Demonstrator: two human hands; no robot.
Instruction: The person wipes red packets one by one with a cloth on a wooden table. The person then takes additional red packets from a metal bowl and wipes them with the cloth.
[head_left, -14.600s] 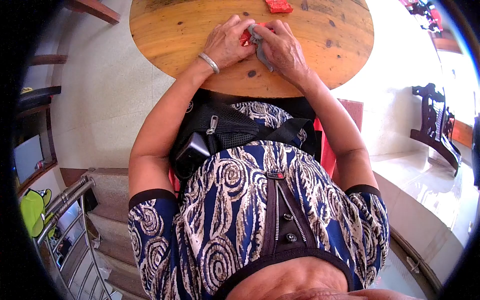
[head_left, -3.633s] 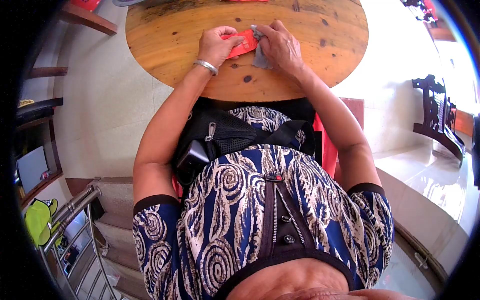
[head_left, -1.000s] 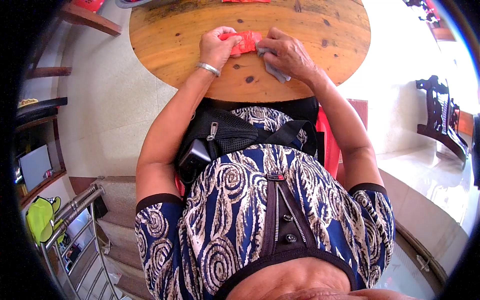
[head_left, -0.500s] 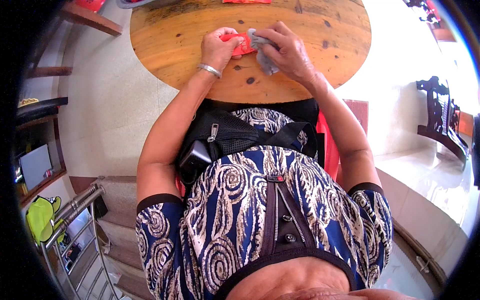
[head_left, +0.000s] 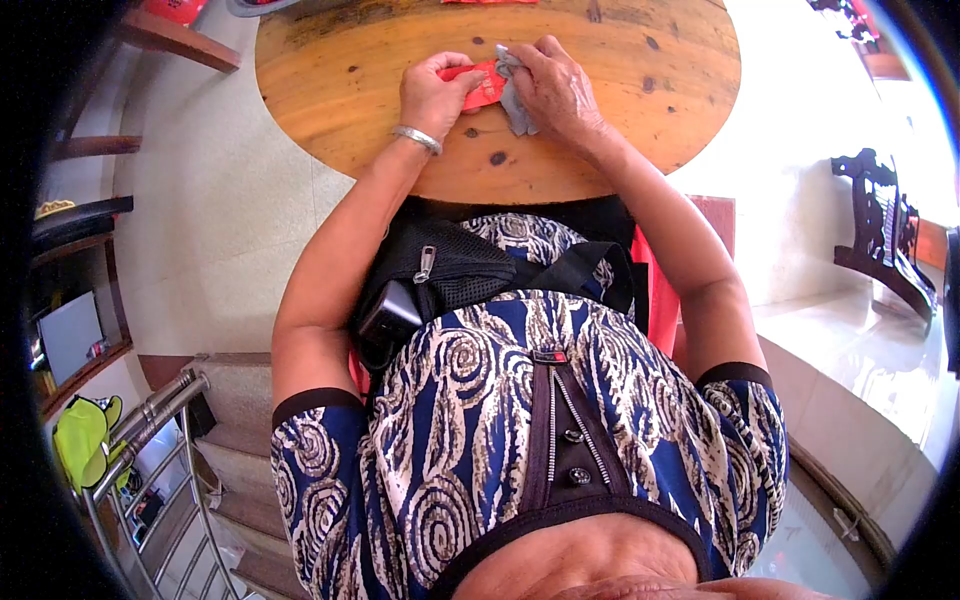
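Over the round wooden table (head_left: 350,110), my left hand (head_left: 432,98) pinches a small red packet (head_left: 489,90) with pale markings, thumb on top. A silver bracelet (head_left: 418,139) circles that wrist. In my right hand (head_left: 559,92) is a crumpled grey cloth (head_left: 516,104), gripped between thumb and fingers, its loose end hanging toward me. The cloth touches the right end of the packet and covers part of it. Whether anything lies inside the packet cannot be seen.
Another red item (head_left: 490,1) lies at the table's far edge, near a grey tray (head_left: 262,6). A black bag (head_left: 440,262) rests on my lap. Metal railing (head_left: 160,430) and steps (head_left: 240,450) are at lower left; a dark carved chair (head_left: 875,225) stands right.
My right hand has shifted slightly up and left, and the grey cloth's hanging end has swung left. My left hand keeps its hold on the red packet.
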